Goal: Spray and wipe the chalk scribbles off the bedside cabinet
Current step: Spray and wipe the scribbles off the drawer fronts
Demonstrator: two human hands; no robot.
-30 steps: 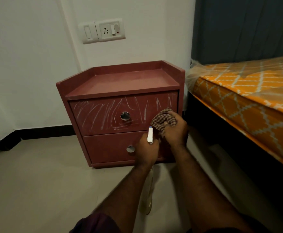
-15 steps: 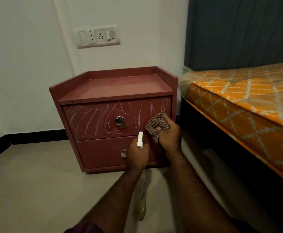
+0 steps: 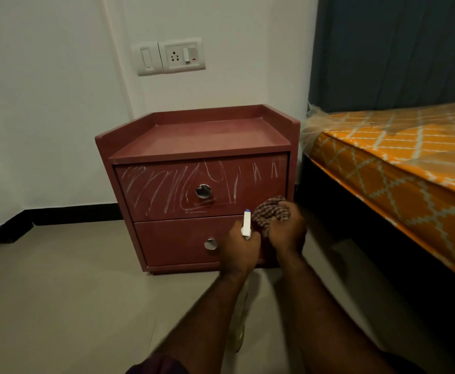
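Bedside cabinet [image 3: 275, 122] stands on the floor [image 3: 72, 292], back to the wall, just beside the bed [image 3: 410, 171]. Chalk scribbles [image 3: 161, 187] cover most of the top drawer [image 3: 264, 182] front: dense on the left, around the knob [image 3: 203, 191], w/ thinner strokes along the upper right. The lower right corner of that drawer looks bare of chalk, approx where the cloth sits. Could be wiped already, can't say for sure. Lower drawer [image 3: 177, 241] and the cabinet top show no marks.

Right hand [image 3: 288, 233] is in front of that corner, fingers bunched round a checked cloth [image 3: 270, 210]. Can't tell whether the cloth touches the drawer front or is just short of it. Left hand [image 3: 241, 249] is right next to it, fingers wrapped round the neck of a spray bottle [image 3: 246, 223]. White nozzle pokes up above the knuckles, bottle body hangs down under the wrist.

Progress, my read: early. Most of the chalk is left, and no wet sheen or spray marks show that I can make out. To do: spray the top drawer front, wipe L to R incl. round the knob, check edges.

Farther out: switch + socket plate [image 3: 181, 55] on the wall above, dark curtain [image 3: 396, 49] behind the bed.
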